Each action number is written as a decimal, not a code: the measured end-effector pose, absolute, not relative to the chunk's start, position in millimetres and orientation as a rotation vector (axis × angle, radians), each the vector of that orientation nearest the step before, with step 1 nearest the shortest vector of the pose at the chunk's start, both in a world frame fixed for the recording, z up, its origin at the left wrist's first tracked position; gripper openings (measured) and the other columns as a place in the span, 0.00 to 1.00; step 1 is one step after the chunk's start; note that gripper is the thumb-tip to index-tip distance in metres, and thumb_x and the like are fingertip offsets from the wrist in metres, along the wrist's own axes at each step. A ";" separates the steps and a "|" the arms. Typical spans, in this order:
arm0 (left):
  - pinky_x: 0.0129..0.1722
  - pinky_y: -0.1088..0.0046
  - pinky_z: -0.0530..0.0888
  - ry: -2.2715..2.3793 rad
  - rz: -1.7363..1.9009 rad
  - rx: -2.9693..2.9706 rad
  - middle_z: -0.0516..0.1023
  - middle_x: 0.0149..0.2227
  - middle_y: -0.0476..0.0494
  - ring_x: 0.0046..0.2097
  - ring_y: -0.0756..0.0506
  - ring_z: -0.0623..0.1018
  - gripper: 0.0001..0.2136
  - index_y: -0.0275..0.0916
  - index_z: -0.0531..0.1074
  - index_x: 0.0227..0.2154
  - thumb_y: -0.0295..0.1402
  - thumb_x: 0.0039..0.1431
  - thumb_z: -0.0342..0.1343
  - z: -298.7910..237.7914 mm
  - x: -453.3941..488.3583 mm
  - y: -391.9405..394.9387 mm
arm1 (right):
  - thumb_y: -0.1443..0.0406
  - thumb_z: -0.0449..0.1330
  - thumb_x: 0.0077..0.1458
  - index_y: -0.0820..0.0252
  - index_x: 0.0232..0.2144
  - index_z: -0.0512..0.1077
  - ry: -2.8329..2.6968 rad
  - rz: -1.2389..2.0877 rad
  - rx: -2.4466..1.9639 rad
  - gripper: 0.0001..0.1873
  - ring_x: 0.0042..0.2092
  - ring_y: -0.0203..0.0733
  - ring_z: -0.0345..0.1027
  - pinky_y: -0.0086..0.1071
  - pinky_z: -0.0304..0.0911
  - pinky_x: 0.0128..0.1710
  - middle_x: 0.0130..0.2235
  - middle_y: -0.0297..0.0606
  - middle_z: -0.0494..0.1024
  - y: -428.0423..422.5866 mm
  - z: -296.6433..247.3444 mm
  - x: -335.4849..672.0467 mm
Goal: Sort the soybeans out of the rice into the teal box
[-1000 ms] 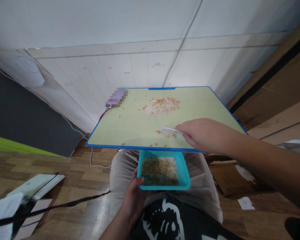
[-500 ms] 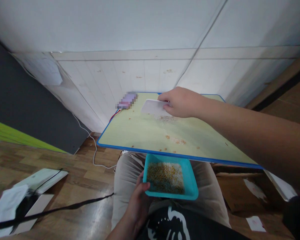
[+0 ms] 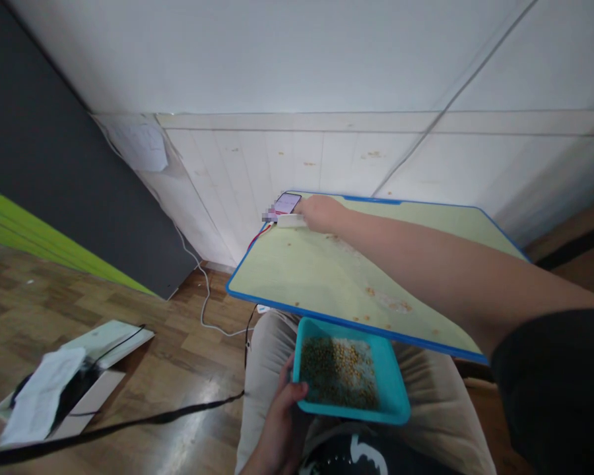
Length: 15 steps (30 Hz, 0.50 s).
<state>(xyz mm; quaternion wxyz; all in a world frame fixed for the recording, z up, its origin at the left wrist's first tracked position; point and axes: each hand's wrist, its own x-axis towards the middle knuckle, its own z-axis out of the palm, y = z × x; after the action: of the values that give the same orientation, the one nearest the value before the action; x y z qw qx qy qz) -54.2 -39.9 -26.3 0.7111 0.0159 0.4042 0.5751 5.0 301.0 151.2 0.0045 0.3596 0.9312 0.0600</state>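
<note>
My left hand [image 3: 282, 415] grips the left rim of a turquoise tray [image 3: 391, 402] filled with yellow grains and white rice, held over my lap just under the near edge of a small green table with a blue rim [image 3: 257, 300]. My right hand [image 3: 321, 212] reaches across to the table's far left corner, fingers closed on a white flat scraper [image 3: 290, 221]. The scraper lies beside a phone [image 3: 287, 202] with a lit screen. Scattered grains and a thin patch of rice [image 3: 393, 303] remain on the tabletop near the front.
A red and a white cable [image 3: 205, 290] run from the phone down to the wooden floor. A black strap [image 3: 129, 419] crosses the floor on the left, near white paper and a flat box [image 3: 69, 379]. A white panelled wall stands right behind the table.
My right hand has carried the scraper from the front of the table past the middle to the far left corner by the phone. The view has swung left; the tray stays held under the edge.
</note>
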 end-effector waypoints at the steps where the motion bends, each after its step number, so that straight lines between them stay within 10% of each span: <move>1: 0.55 0.49 0.75 0.903 1.274 0.035 0.83 0.54 0.39 0.56 0.29 0.80 0.35 0.48 0.71 0.63 0.35 0.48 0.67 -24.4 -55.9 -39.7 | 0.72 0.54 0.62 0.61 0.55 0.80 2.922 0.194 1.105 0.24 0.47 0.49 0.76 0.36 0.60 0.40 0.49 0.53 0.84 299.6 150.1 1.9; 15: 0.56 0.51 0.75 0.931 1.305 0.013 0.84 0.51 0.40 0.58 0.30 0.79 0.38 0.46 0.71 0.63 0.34 0.43 0.68 -23.0 -57.1 -38.8 | 0.73 0.57 0.61 0.58 0.48 0.79 2.877 0.169 0.698 0.17 0.42 0.44 0.72 0.35 0.52 0.35 0.44 0.47 0.83 249.2 164.2 0.6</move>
<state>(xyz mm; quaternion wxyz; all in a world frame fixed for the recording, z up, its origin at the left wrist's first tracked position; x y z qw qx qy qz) -57.1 -38.8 -23.0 0.6955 0.0059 0.4173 0.5849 0.6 249.2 164.2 0.0878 0.2344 0.9665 0.0568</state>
